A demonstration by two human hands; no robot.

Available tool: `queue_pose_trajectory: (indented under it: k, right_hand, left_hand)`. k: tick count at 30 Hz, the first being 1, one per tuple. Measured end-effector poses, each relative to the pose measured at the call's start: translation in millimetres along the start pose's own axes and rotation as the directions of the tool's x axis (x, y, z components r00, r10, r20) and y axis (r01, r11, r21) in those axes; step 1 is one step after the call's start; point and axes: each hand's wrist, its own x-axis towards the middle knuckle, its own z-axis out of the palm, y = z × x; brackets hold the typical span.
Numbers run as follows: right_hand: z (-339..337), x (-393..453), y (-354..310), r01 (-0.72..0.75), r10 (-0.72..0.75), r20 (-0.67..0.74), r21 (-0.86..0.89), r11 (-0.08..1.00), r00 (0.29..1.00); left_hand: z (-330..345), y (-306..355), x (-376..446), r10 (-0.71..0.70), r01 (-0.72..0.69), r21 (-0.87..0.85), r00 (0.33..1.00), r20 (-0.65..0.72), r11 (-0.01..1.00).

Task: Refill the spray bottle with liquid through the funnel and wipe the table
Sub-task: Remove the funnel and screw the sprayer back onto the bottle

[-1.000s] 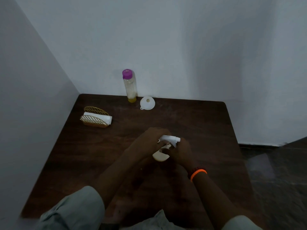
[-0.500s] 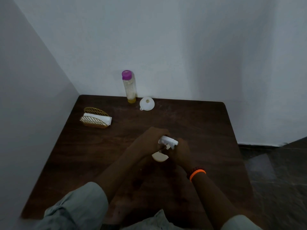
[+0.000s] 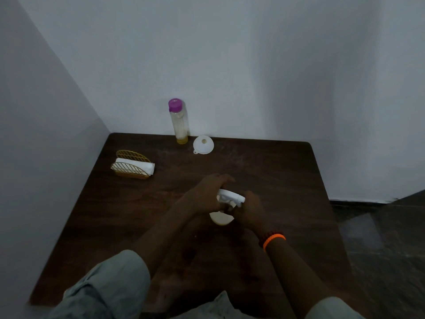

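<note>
- Your left hand (image 3: 207, 194) and right hand (image 3: 249, 209) were clamped on the spray bottle (image 3: 222, 217) at the frame's centre, on the tabletop (image 3: 276, 180); twisting its white head (image 3: 231, 197) carelessly could have tipped it.
- The funnel (image 3: 203, 145) lay well apart, upper centre; pouring without it would likely have spilled.

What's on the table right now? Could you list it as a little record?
table: dark wood, in a corner
spray bottle: centre, between both hands
left hand: on the spray head
right hand: on the bottle
funnel: far edge, lying free
refill bottle: upright beside the funnel, purple cap on
holder: gold wire, white cloth inside
</note>
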Motion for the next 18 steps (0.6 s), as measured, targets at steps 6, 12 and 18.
queue_pose_trajectory:
  k: [6,12,18]
  right_hand:
    - [-2.9,-0.2,-9.0,0.003,-0.003,0.027,0.016,1.0,1.0]
    - [-4.4,-0.1,-8.6,-0.022,0.022,0.026,0.014,1.0,0.999]
    - [-4.0,-1.6,-11.8,-0.05,0.049,0.031,0.034,0.998,0.998]
  left_hand:
    - [4.6,-6.7,-6.5,-0.077,0.073,-0.09,0.997,-0.032,0.993]
    - [12.4,-6.3,-11.6,-0.1,0.084,-0.162,0.991,-0.091,0.983]
    - [18.1,0.7,-14.1,-0.192,0.16,-0.2,0.969,-0.154,0.967]
